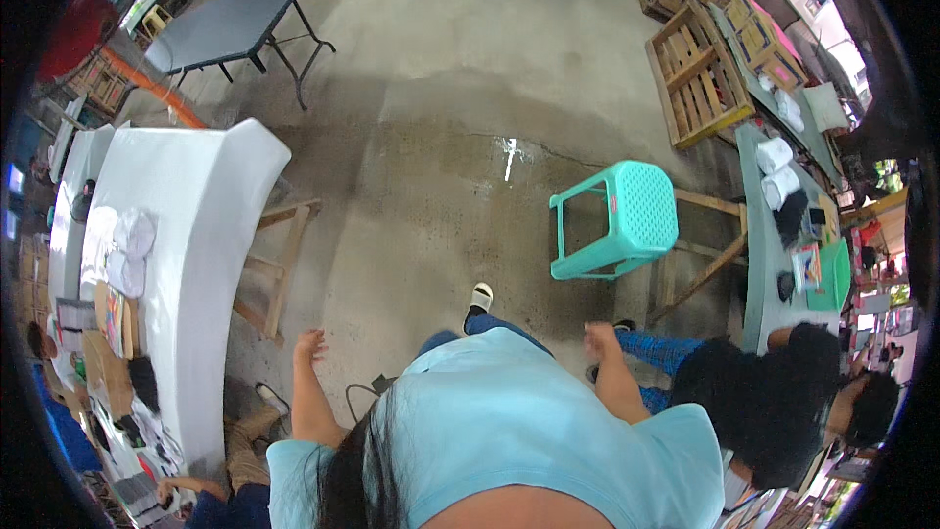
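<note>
My left hand [310,346] hangs out to my left at the end of a bare forearm, beyond the white table's right side. Its fingers are loosely bent and a little apart, with nothing in them. Out to my right, my right hand [599,341] is also empty, its fingers slack and slightly blurred. That hand is nearest to the blue trouser leg [651,351] of a seated person. A turquoise plastic stool [627,220] stands ahead of it, out of contact. One of my feet, in a pale sandal [480,296], steps forward on the concrete floor.
A long white table [211,235] with cloths and cardboard runs along the left, people beside it. Farther off is a dark folding table [240,20]. At right, a work table [759,274] on wooden trestles holds a green basket [834,274]; a wooden pallet [697,73] leans behind.
</note>
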Demonstrator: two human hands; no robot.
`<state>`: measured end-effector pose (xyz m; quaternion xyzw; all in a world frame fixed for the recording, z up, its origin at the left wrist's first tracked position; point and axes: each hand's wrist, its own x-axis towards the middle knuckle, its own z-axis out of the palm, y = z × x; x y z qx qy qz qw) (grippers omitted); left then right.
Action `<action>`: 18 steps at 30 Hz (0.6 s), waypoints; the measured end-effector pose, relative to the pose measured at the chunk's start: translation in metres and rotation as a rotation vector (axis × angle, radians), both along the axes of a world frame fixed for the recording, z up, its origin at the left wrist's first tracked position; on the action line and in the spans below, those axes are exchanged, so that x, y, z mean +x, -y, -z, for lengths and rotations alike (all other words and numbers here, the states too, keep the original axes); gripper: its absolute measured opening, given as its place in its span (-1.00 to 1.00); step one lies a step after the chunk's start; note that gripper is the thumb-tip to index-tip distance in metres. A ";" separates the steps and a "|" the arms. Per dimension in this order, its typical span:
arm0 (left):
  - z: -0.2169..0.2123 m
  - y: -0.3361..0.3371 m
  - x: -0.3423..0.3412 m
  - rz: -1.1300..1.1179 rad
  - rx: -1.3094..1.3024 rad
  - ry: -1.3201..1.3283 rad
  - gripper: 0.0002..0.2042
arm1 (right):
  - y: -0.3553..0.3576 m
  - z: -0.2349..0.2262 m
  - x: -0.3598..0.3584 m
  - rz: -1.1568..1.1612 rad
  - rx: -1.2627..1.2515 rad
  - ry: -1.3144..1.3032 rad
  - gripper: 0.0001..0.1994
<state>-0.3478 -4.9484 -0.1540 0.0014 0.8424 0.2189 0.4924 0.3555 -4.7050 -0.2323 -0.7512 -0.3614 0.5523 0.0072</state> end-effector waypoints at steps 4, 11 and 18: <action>-0.088 -0.228 0.011 0.381 0.468 -0.168 -0.50 | -0.243 -0.005 -0.091 -0.531 0.489 0.069 -0.59; -0.351 -0.655 0.201 1.401 1.523 0.101 -0.60 | -0.560 -0.162 -0.259 -1.030 0.550 0.065 -0.50; -0.457 -0.882 0.320 1.780 1.928 1.407 -0.77 | -0.755 -0.221 -0.203 -0.936 0.626 0.209 -0.48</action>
